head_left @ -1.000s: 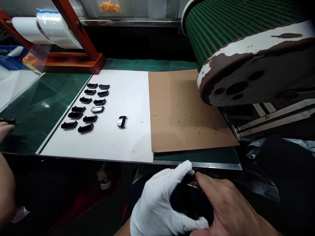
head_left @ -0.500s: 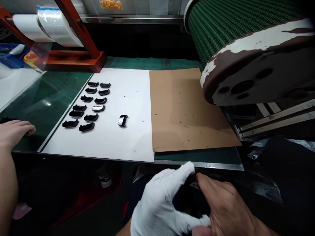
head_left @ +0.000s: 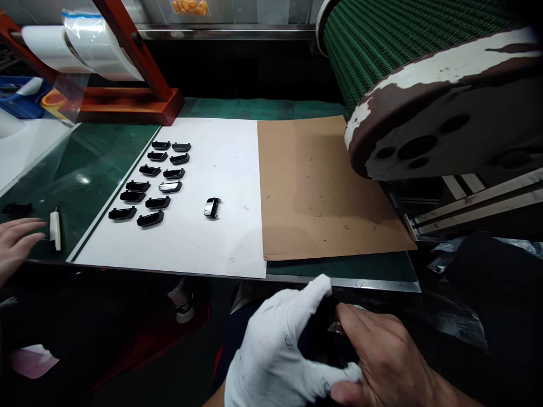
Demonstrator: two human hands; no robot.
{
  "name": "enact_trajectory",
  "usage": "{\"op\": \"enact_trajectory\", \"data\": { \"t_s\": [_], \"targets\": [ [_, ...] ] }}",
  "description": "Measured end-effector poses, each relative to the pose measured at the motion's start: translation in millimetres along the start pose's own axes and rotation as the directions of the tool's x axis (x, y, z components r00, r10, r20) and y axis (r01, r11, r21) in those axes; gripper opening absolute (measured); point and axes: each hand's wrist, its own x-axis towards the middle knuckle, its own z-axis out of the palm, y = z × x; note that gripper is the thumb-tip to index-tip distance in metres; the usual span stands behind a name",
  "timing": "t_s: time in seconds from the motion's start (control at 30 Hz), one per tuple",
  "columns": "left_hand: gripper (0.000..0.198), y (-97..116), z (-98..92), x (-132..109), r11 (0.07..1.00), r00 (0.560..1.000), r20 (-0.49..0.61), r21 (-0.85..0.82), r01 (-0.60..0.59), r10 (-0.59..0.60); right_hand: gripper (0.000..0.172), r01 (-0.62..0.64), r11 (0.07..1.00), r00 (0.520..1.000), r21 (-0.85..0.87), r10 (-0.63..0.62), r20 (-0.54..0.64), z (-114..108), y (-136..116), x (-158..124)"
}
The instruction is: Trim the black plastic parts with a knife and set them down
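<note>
My left hand, in a white glove with small dark curled shavings on it, is curved at the lower middle, with thumb and forefinger around a dark object that is hard to make out. Against its right side, my right hand is bare, its fingers closed on something small and partly shiny that I cannot identify. Both hands are below the table's front edge. On the white sheet lies a single glossy black part, and to its left several black parts stand in two slanted columns.
Brown cardboard with scattered shavings lies right of the sheet. A large green-belted roller overhangs the right. Behind on the left stands a wooden roll holder. Another person's hand is at the left edge, near a white stick.
The other person's hand has drawn back left and down, uncovering the white stick and a black part. My hands have barely shifted.
</note>
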Motion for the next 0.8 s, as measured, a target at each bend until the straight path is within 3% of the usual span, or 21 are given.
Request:
{"op": "enact_trajectory", "data": {
  "t_s": [0.43, 0.6, 0.8],
  "targets": [
    [0.083, 10, -2.9, 7, 0.966, 0.97, 0.044, -0.093, 0.242, -0.239, 0.076, -0.153, 0.987, 0.987, 0.054, 0.149, 0.057, -4, 1, 10],
    [0.088, 10, -4.1, 11, 0.963, 0.964, 0.086, -0.07, 0.259, -0.253, 0.081, -0.156, 0.984, 0.983, 0.089, 0.146, 0.108, -5, 1, 11],
    [0.083, 11, -4.4, 12, 0.981, 0.979, 0.079, -0.035, 0.193, -0.19, 0.086, -0.181, 0.974, 0.975, 0.135, 0.16, 0.152, -4, 3, 8]
  ]
}}
